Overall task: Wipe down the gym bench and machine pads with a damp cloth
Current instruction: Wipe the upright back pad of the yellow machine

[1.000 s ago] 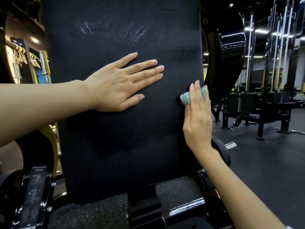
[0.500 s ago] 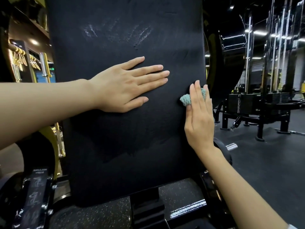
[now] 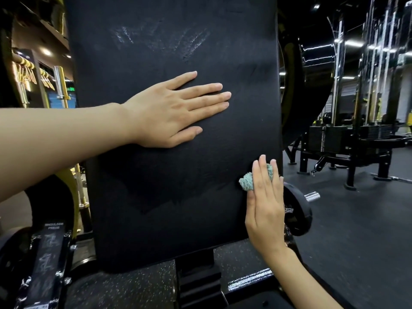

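Our right hand (image 3: pixel 264 204) slid the cloth (image 3: pixel 247 181) down the pad (image 3: pixel 178 197), fingers straight, pressing it, while our left hand (image 3: pixel 169 112) lay flat, bracing; mid-wipe, the bottom strip probably came next.

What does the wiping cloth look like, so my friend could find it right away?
Find the big black upright pad filling the middle. Near its lower right edge, the right hand presses a small bunched cloth against it. It is the only pale teal, nubbly thing there.
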A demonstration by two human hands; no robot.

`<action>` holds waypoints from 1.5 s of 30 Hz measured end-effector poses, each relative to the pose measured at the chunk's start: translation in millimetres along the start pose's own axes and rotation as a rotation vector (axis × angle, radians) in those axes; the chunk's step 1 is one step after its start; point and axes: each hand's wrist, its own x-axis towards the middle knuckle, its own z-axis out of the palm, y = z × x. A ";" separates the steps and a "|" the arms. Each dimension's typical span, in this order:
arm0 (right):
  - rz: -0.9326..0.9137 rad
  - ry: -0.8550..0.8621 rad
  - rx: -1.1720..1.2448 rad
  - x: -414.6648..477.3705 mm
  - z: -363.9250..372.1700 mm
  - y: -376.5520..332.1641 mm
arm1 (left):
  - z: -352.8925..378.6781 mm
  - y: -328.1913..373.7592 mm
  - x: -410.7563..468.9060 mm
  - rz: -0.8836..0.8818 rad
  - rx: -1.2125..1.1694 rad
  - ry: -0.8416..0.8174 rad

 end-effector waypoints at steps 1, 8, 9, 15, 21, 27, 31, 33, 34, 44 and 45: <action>-0.014 0.000 0.001 4.8 -0.7 1.0 | 0.4 0.2 -0.1 0.000 0.002 0.000; -0.003 0.016 0.009 73.2 -6.5 11.8 | 1.0 0.5 -0.2 0.000 0.001 -0.007; 0.015 0.022 0.012 77.8 -6.1 10.6 | 1.2 0.5 0.2 -0.001 0.003 -0.008; 0.086 0.088 -0.006 51.3 5.5 -19.5 | 1.6 1.7 0.5 -0.003 0.007 0.003; -0.014 0.069 -0.025 24.7 27.8 -78.9 | 2.5 1.4 0.7 -0.004 0.012 0.007; -0.089 0.021 -0.052 23.5 25.5 -72.6 | 0.1 -0.6 -0.4 0.008 -0.002 -0.015; 0.020 0.055 -0.081 28.3 14.2 -39.5 | -1.7 -2.7 -3.7 0.057 -0.016 -0.034; 0.072 0.074 -0.085 29.0 11.5 -31.2 | -2.0 -5.5 -8.7 0.091 -0.021 -0.044; 0.099 0.083 -0.075 29.0 11.8 -30.9 | -2.4 -8.2 -11.7 0.111 -0.025 -0.051; 0.155 0.111 -0.031 14.3 34.4 -89.6 | -11.8 -30.1 -34.8 0.211 -0.047 -0.092; 0.135 0.102 -0.029 12.0 37.6 -100.1 | -11.5 -29.6 -35.1 0.209 -0.049 -0.091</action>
